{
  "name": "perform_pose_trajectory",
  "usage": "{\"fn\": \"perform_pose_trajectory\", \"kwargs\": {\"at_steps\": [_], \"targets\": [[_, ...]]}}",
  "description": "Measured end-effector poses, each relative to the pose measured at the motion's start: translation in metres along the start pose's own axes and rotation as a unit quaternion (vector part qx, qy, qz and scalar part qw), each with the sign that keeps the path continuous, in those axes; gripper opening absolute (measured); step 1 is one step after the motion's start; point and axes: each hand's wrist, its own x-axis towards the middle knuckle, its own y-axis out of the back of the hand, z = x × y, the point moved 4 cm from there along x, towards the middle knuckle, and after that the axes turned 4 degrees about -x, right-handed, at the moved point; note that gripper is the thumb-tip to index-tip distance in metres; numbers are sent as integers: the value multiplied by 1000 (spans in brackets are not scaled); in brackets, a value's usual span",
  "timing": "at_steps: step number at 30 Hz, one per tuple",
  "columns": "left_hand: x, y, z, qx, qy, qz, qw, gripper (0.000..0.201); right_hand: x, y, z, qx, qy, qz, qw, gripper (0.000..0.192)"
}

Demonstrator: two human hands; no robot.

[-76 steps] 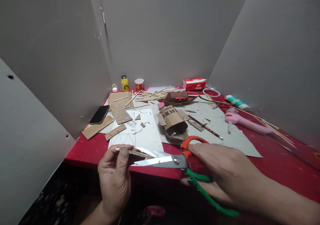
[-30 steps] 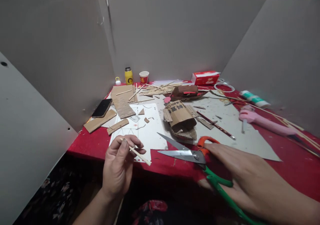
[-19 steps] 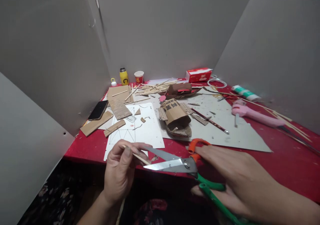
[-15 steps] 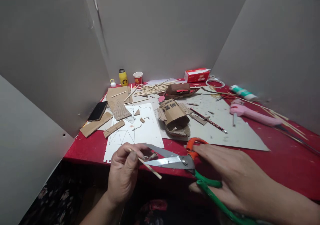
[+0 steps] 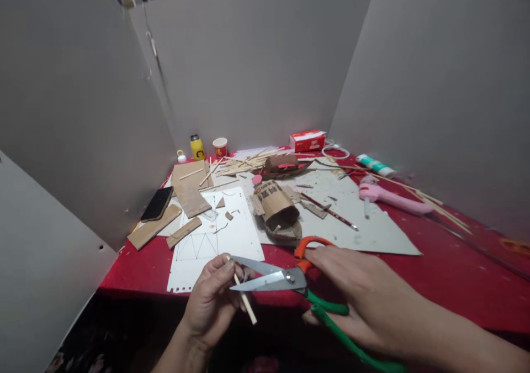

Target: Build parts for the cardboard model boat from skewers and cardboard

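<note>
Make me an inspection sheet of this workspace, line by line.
Surface: red tabletop, partly under a pale grey sheet.
Things in hand: thin pale wooden stick; metal scissors with orange and green handles, blades open.
Clutter: flat brown cardboard pieces; heaped pale wooden sticks.
Hands: left hand pinches the stick; right hand grips the scissors.
Cables: white coiled cord beside a red rectangular box.
Surroundings: tall smooth grey panels behind and on both sides.

We have turned the stick in our left hand to a steeper downward slant; the scissors in our right hand, clear of it a second ago, now overlap it.
</note>
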Motion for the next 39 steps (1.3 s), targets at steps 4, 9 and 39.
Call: {"fn": "perform_pose_trajectory", "kwargs": {"at_steps": [4,9,39], "targets": [[-2,-5,6,-21,9,-27,999,23,1,0,1,11,-21,-9,1000,45],[-24,-8,35,-83,-43,-123,988,22,-12,2,6,-1,-15,-1,1000,42],[-39,-5,29,340,-411,72,843,2,-21,-15,-9,65,-21,9,998,48]]}}
